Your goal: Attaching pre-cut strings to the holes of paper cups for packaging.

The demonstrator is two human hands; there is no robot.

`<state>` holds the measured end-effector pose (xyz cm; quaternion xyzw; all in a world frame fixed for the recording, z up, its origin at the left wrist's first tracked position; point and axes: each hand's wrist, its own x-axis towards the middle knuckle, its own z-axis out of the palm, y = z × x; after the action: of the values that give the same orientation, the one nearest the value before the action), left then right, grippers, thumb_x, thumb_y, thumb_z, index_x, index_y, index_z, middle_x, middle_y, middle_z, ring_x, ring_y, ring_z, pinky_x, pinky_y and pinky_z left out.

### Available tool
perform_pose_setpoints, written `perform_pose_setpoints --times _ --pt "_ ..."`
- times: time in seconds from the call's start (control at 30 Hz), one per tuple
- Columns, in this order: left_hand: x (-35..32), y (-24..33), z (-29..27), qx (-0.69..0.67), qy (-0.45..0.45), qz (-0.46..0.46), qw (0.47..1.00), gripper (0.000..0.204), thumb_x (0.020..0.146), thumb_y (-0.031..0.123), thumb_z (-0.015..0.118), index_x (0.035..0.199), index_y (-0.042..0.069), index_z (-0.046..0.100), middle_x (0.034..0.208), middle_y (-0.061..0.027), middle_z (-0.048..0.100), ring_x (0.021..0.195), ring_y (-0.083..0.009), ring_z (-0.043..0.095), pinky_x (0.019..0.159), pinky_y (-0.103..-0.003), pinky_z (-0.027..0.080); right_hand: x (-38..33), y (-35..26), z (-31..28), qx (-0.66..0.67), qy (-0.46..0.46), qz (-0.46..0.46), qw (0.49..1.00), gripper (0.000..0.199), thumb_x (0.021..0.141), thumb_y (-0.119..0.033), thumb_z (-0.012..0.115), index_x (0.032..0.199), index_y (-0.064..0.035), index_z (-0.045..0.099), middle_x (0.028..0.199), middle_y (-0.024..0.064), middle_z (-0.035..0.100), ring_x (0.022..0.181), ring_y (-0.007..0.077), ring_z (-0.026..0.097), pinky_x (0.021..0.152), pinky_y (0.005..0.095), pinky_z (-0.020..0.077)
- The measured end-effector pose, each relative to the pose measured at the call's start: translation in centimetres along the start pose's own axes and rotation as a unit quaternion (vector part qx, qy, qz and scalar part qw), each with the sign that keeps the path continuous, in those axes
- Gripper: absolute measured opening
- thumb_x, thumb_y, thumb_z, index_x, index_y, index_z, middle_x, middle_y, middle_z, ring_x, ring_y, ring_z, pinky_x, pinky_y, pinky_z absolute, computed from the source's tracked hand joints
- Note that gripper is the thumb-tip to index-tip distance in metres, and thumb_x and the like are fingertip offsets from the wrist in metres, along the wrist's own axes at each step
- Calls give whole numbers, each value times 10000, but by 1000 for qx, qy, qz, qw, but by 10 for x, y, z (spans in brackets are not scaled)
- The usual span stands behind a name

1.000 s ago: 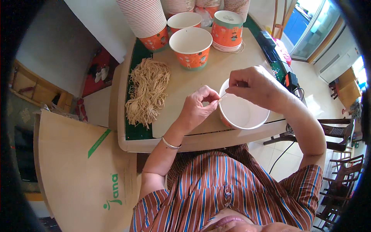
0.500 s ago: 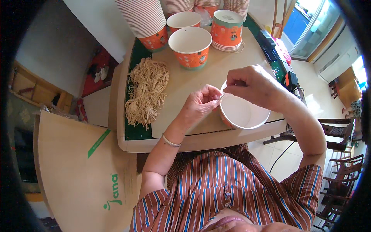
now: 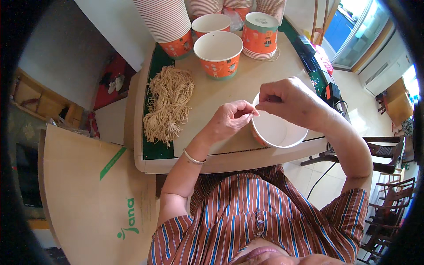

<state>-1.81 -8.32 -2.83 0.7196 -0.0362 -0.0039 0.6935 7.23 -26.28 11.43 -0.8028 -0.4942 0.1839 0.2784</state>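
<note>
My left hand point(image 3: 230, 118) is closed in a pinch at the left rim of an upright paper bucket point(image 3: 282, 128), white inside with an orange outer wall. From the right, my right hand point(image 3: 291, 102) reaches over the bucket's far rim, thumb and finger pinched so that its tips almost meet the left fingertips. Whatever both hands pinch is too small or hidden to make out. On the table's left lies a hank of beige cotton string point(image 3: 168, 106). Beyond my hands stands another open orange paper bucket point(image 3: 218, 55).
Tall stacks of nested buckets point(image 3: 163, 22) line the table's back. An upside-down bucket point(image 3: 260, 35) stands at the back right, next to black power adapters point(image 3: 332, 92) with cables. Brown cardboard point(image 3: 203, 95) covers the tabletop; a large carton point(image 3: 97, 190) is at my left.
My left hand has shifted slightly, its fingers closing together. The thin strand that showed between the fingertips is now hardly visible. My right hand and the buckets stay nearly in place.
</note>
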Motion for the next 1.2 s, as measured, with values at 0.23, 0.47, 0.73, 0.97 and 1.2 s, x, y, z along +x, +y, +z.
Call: perform_pose_setpoints --times 0.23,0.47,0.73,0.97,1.2 --pt "0 -16 -4 -142 -30 12 989 143 963 96 667 1054 2 723 925 -1 685 806 -63 585 731 -218 500 -1 9 -2 -9 24 5 1000 183 890 -171 718 866 2 662 708 85 653 628 155 608 594 310 485" --pt "-1 -29 3 -203 6 34 979 168 981 117 640 1064 1 730 919 -27 698 815 -103 614 762 -255 516 1 13 -4 -26 43 -18 999 196 892 -180 717 848 3 663 690 77 642 613 149 602 589 312 484" --pt "-3 -37 15 -241 107 39 964 135 968 80 645 1061 2 705 890 -34 695 827 -103 639 761 -262 527 0 8 -4 -9 34 8 999 201 889 -182 719 849 5 659 682 67 631 609 131 576 577 309 467" --pt "-2 -41 17 -262 123 58 955 81 945 53 677 1018 18 678 885 -26 690 798 -92 652 744 -244 545 -2 6 -5 -1 36 9 999 205 887 -182 721 857 10 655 670 60 612 595 126 539 566 312 445" --pt "-5 -36 20 -232 132 78 960 91 955 69 673 1033 24 667 880 -5 682 809 -69 637 772 -237 538 1 7 -3 -17 39 -7 999 207 892 -184 718 848 6 649 664 66 604 589 139 542 562 316 439"
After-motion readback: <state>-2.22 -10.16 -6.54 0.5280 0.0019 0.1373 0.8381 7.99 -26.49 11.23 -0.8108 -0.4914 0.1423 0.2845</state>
